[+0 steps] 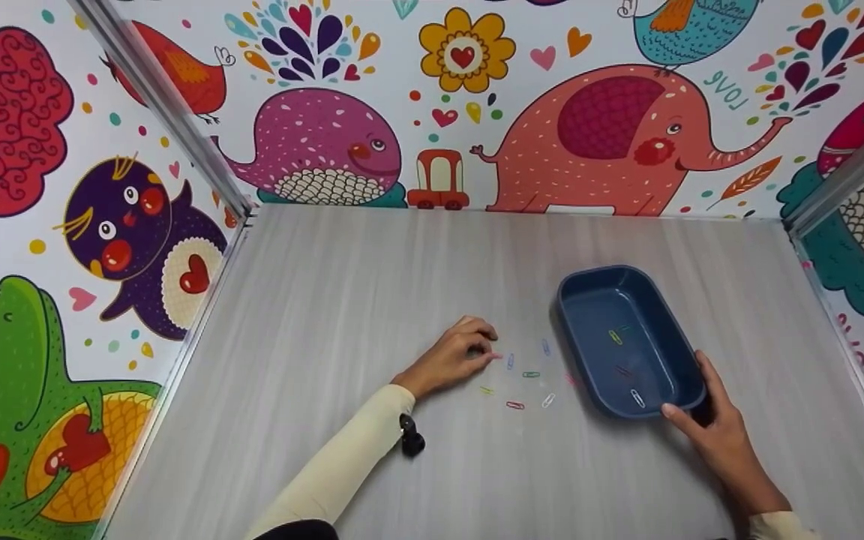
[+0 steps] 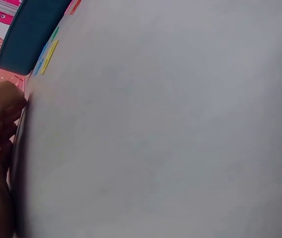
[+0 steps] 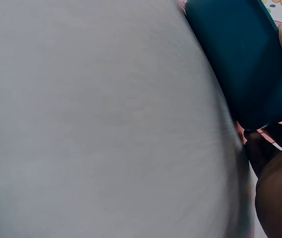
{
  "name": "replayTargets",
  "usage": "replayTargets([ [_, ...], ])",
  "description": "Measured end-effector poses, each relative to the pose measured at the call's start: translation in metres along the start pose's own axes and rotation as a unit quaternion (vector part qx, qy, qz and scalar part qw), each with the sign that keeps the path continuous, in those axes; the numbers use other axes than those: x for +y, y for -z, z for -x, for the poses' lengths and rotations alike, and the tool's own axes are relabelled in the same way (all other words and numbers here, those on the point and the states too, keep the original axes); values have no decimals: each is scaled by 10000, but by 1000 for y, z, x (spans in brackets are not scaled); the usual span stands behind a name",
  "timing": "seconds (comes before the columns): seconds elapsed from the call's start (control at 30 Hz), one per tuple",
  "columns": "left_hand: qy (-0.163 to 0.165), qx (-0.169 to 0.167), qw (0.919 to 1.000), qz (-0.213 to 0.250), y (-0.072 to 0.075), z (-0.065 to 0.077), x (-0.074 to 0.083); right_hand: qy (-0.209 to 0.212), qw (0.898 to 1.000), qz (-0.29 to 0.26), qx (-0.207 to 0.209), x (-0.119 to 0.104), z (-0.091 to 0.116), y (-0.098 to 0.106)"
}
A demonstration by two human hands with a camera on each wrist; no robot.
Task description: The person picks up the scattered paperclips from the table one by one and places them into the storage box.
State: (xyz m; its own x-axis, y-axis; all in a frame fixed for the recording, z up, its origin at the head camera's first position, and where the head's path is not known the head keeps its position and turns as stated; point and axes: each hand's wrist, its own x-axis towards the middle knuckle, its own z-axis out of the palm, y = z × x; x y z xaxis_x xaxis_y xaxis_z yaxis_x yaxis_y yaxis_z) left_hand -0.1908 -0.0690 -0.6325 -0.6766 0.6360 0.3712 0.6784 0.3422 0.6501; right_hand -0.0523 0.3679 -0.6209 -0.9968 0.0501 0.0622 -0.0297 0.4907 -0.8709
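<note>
My left hand (image 1: 448, 361) is low over the table, thumb and forefinger pinching a pink paper clip (image 1: 496, 356) at their tips. Just right of it lie loose paper clips: a blue one (image 1: 511, 361), a green one (image 1: 531, 374), a yellow one (image 1: 486, 391), a red one (image 1: 515, 405), a white one (image 1: 548, 400) and others. My right hand (image 1: 724, 439) grips the near right corner of a dark blue tray (image 1: 619, 289), thumb at the near rim and fingers along the right side. Inside are several clips, among them a yellow clip (image 1: 615, 337) and a white clip (image 1: 637, 398).
The grey wood-grain table (image 1: 342, 300) meets a patterned back wall (image 1: 462, 135) with cartoon animals. Similar panels (image 1: 94, 315) with metal edge strips stand at left and right. Another pink clip (image 1: 571, 380) lies against the tray's left side.
</note>
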Motion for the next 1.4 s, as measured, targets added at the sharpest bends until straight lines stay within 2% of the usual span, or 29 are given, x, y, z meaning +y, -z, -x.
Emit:
replayTargets([
  [0.5, 331, -144, 9992, 152, 7, -3, 9, 10, 9999, 122, 29, 1, -1, -1],
  [0.7, 296, -113, 9992, 263, 9, -6, 12, -54, 9999, 145, 19, 1, -1, 0],
  [1.07, 114, 109, 9998, 128, 10, -14, 19, 24, 10000, 51, -9, 3, -1, -1],
  [1.4, 267, 11, 9995, 178, 10, -26, 28, 67, 9999, 120, 25, 2, -2, -1],
])
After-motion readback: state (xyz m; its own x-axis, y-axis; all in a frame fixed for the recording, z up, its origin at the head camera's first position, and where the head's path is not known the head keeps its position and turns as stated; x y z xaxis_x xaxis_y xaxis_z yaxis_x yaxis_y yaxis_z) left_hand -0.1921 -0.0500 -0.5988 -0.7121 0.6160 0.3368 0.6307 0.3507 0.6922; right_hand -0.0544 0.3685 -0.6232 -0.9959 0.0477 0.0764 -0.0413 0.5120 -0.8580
